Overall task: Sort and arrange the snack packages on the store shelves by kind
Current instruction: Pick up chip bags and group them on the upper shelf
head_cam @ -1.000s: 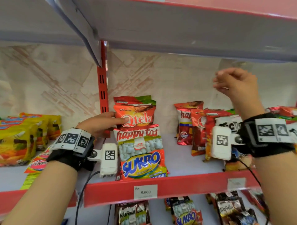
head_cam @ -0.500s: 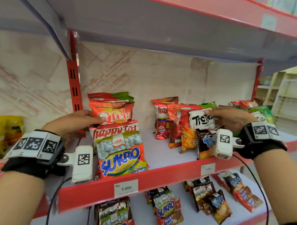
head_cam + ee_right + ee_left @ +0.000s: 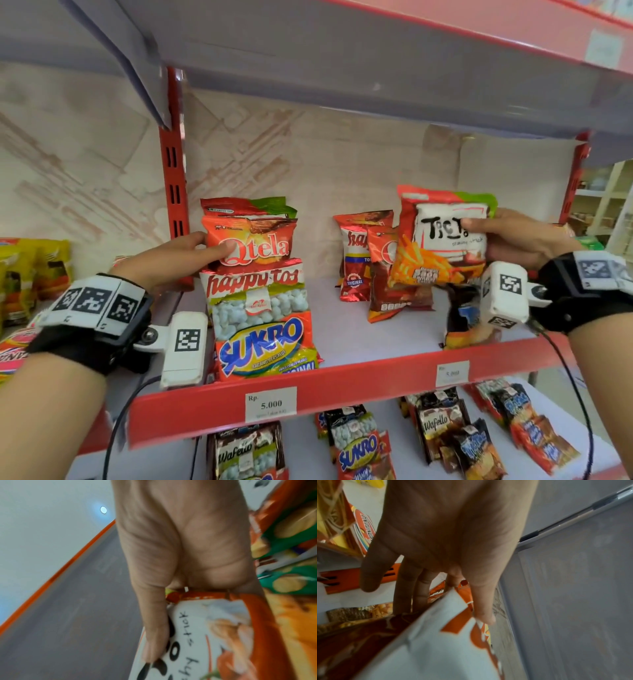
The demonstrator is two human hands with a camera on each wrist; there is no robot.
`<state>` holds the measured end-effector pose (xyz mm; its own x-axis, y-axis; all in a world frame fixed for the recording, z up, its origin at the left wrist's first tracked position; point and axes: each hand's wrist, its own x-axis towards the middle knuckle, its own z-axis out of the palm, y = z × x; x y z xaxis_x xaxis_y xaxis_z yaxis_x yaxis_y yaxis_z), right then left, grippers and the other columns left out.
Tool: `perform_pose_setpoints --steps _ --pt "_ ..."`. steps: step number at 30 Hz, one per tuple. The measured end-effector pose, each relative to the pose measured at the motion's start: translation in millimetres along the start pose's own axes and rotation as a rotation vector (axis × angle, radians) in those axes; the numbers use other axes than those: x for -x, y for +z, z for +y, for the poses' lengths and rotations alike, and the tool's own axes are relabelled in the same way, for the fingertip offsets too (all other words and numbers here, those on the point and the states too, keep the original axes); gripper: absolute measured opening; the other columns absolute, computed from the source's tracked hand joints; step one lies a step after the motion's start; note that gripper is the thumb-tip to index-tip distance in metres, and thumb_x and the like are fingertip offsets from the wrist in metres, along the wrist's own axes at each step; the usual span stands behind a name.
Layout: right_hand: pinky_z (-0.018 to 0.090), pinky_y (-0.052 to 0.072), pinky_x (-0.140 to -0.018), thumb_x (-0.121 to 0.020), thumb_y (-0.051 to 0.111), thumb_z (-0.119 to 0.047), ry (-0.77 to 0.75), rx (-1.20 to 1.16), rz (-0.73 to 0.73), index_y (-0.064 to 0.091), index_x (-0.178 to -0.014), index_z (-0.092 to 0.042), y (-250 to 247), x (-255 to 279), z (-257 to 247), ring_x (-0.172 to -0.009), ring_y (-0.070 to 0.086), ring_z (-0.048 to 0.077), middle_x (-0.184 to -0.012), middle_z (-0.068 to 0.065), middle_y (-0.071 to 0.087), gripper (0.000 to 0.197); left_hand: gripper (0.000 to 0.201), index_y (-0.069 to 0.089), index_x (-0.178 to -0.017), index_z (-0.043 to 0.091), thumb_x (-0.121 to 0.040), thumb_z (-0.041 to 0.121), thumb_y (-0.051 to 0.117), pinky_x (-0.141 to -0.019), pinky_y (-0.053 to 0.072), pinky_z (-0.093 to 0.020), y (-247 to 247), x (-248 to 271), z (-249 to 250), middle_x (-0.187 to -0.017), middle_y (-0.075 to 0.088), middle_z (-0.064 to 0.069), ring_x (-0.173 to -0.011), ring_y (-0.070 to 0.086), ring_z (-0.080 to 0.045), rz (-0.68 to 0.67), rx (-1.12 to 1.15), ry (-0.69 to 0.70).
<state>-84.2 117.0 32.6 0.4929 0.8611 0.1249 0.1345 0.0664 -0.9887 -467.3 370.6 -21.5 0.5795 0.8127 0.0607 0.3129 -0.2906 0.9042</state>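
The right hand pinches a Tic Tac bag upright above the shelf, label outward, while the left hand's grip seemingly clasps the upright Qtela bag behind standing Happytos and Sukro packs.

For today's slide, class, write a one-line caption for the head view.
Right hand lifts a Tic Tac snack bag while left hand steadies the Qtela bag on the red shelf.

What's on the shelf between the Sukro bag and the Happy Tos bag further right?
Nothing: the head view shows bare white shelf between the orange Sukro bag and the red Happy Tos bag.
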Motion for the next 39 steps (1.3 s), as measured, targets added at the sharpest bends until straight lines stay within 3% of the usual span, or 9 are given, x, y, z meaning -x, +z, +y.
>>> perform_pose_setpoints --steps 4,8,11,15,19,23,26,33,39 --pt "0.031 0.06 -0.061 -0.091 0.045 -0.004 -0.171 -0.059 0.009 0.062 -0.103 -0.013 16 1 -41 -0.083 0.073 0.016 -0.088 0.003 0.077 0.023 0.068 0.062 -0.111 0.032 -0.05 0.059 0.077 -0.105 0.039 -0.053 0 2 1 -0.11 0.072 0.002 -0.109 0.065 -0.024 -0.06 0.009 -0.032" --pt "0.031 0.06 -0.068 -0.092 0.049 -0.004 -0.369 -0.116 -0.009 0.063 -0.1 -0.019 55 -4 -74 -0.088 0.072 0.011 -0.09 -0.004 0.076 0.023 0.041 0.062 -0.107 0.029 -0.071 0.04 0.077 -0.106 0.039 -0.053 -1 5 2 -0.104 0.074 -0.001 -0.108 0.065 -0.026 -0.054 0.014 -0.045" --pt "0.036 0.06 -0.077 -0.089 0.054 -0.003 -0.454 -0.151 -0.034 0.063 -0.104 -0.015 97 -16 -83 -0.098 0.069 0.017 -0.101 0.002 0.074 0.021 0.052 0.061 -0.105 0.026 -0.06 0.04 0.084 -0.105 0.041 -0.054 -1 9 3 -0.103 0.074 -0.005 -0.109 0.064 -0.03 -0.047 0.005 -0.053" --pt "0.042 0.056 -0.088 -0.085 0.06 0.005 -0.506 -0.268 -0.027 0.057 -0.118 0.001 154 -36 -81 -0.107 0.065 0.03 -0.12 0.02 0.063 0.033 0.062 0.059 -0.103 0.032 -0.047 0.051 0.078 -0.102 0.042 -0.055 -1 11 4 -0.095 0.076 0.002 -0.097 0.066 -0.021 -0.086 0.01 -0.039" --pt "0.042 0.055 -0.088 -0.082 0.062 0.008 -0.504 -0.288 -0.014 0.054 -0.119 0.01 200 -57 -74 -0.101 0.065 0.033 -0.119 0.025 0.062 0.038 0.058 0.059 -0.1 0.036 -0.047 0.051 0.077 -0.101 0.044 -0.054 -3 14 4 -0.092 0.075 0.006 -0.096 0.066 -0.018 -0.087 0.022 -0.024" --pt "0.037 0.06 -0.075 -0.085 0.063 0.001 -0.397 -0.278 -0.16 0.058 -0.113 0.0 221 -76 -60 -0.088 0.071 0.023 -0.103 0.013 0.07 0.028 0.058 0.061 -0.102 0.037 -0.048 0.051 0.077 -0.102 0.042 -0.058 -4 17 3 -0.103 0.074 0.003 -0.108 0.064 -0.025 -0.071 0.034 -0.002" --pt "0.039 0.059 -0.074 -0.087 0.063 -0.008 -0.32 -0.288 -0.243 0.06 -0.105 -0.007 224 -86 -49 -0.091 0.071 0.024 -0.1 0.01 0.072 0.018 0.057 0.062 -0.103 0.039 -0.049 0.051 0.077 -0.101 0.043 -0.056 -4 19 3 -0.105 0.073 0.004 -0.111 0.062 -0.025 -0.079 0.037 0.009" --pt "0.038 0.059 -0.075 -0.088 0.06 -0.007 -0.371 -0.357 -0.306 0.061 -0.106 -0.01 211 -92 -41 -0.096 0.071 0.024 -0.103 0.009 0.073 0.017 0.038 0.06 -0.099 0.038 -0.063 0.041 0.072 -0.085 0.046 -0.044 -1 18 4 -0.086 0.074 0.012 -0.078 0.065 -0.007 -0.068 0.037 0.011" --pt "0.04 0.058 -0.081 -0.089 0.059 -0.005 -0.327 -0.171 -0.36 0.056 -0.122 -0.005 213 -89 -29 -0.098 0.068 0.024 -0.118 0.012 0.065 0.033 0.038 0.063 -0.1 0.036 -0.064 0.039 0.073 -0.103 0.041 -0.054 0 22 9 -0.098 0.074 0.008 -0.103 0.063 -0.018 -0.061 0.03 -0.011"
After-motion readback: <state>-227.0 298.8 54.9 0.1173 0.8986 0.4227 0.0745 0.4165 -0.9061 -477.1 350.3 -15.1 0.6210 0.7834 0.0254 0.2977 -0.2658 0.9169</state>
